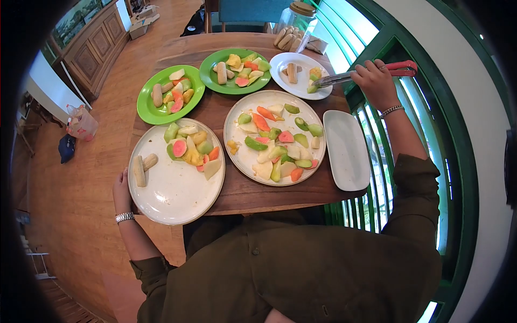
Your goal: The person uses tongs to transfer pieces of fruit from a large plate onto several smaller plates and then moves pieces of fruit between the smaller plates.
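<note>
My right hand [374, 83] grips metal tongs [336, 79] with red handles. Their tips reach over the small white oval plate [277, 60] at the back right, touching or close to the fruit pieces [314, 75] on it. Ladyfinger biscuits [292, 73] lie on that plate too. At the front left, my left hand [121, 189] holds the left rim of a large white plate [175, 207]; some fingers are hidden by the rim. This plate carries cut fruit [192, 153] grouped at its upper right and two biscuits [140, 171] at its left.
A second large plate [232, 121] of mixed fruit sits mid-table. Two green plates [144, 110] [207, 64] hold fruit and biscuits. A white rectangular dish [347, 156] stands at right, beside a green window grille [377, 199]. A biscuit jar [296, 27] is at the back.
</note>
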`<state>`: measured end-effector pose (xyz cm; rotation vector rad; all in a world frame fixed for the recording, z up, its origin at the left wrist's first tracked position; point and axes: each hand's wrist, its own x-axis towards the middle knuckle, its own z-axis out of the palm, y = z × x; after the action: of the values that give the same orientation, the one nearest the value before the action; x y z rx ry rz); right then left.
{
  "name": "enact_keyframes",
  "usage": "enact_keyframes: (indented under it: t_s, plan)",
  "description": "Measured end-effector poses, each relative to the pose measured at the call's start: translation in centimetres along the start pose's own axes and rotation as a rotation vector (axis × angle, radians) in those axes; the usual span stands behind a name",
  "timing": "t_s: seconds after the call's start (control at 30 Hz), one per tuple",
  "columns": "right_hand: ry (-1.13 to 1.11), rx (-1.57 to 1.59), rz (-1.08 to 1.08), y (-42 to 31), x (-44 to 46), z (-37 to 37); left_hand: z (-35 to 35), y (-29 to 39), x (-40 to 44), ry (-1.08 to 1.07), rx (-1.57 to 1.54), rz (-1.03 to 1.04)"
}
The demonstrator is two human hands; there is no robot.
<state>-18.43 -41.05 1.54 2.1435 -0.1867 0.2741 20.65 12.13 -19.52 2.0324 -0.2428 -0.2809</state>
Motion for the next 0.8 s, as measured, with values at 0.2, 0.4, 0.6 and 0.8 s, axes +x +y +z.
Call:
enact_keyframes:
  t_s: [0.2, 0.4, 0.6, 0.8]
  plan:
    - [0.075, -0.004, -0.026, 0.6, -0.5, 0.9, -0.2, -0.6, 0.4, -0.028, -0.027, -0.005]
    - [0.040, -0.022, 0.015, 1.0, -1.2, 0.2, -0.1, -0.3, 0.3, -0.017, 0.007, 0.009]
    - [-0.007, -0.042, 0.054, 2.0, -2.1, -1.0, -0.3, -0.1, 0.3, -0.018, 0.059, 0.005]
    - [-0.044, 0.069, 0.374, 1.1, -3.7, -7.3, 0.0, -0.9, 0.7, -0.020, -0.075, -0.032]
